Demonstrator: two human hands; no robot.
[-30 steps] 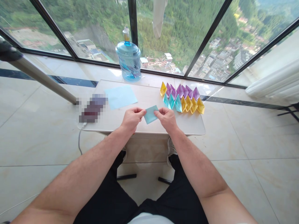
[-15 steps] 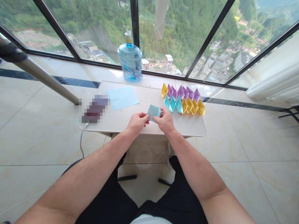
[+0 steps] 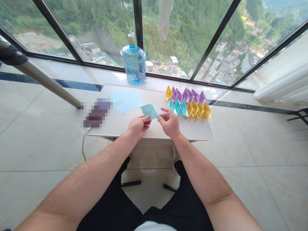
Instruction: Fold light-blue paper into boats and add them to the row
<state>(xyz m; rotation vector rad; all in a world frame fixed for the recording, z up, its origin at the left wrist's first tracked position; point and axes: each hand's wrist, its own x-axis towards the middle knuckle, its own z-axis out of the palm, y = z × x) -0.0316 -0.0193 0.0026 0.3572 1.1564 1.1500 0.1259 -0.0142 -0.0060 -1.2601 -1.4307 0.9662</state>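
Observation:
A small folded piece of light-blue paper is held above the near part of the white table. My left hand grips its lower left side, thumb on top and fingers beneath. My right hand pinches its right corner between thumb and index finger, with another finger stretched out. A flat light-blue sheet lies to the left, behind my left hand. Right of my hands stand folded paper boats in two rows: yellow boats, purple boats and turquoise boats.
A blurred-out object with a grey cable lies at the table's left end. Behind the table, a blue water jug stands by the window. A slanted pole is at the left, a white curtain at the right.
The folded paper has shifted left and turned, its right corner now drawn out to a point. My left hand has moved slightly left. A finger of my right hand has lifted off the paper.

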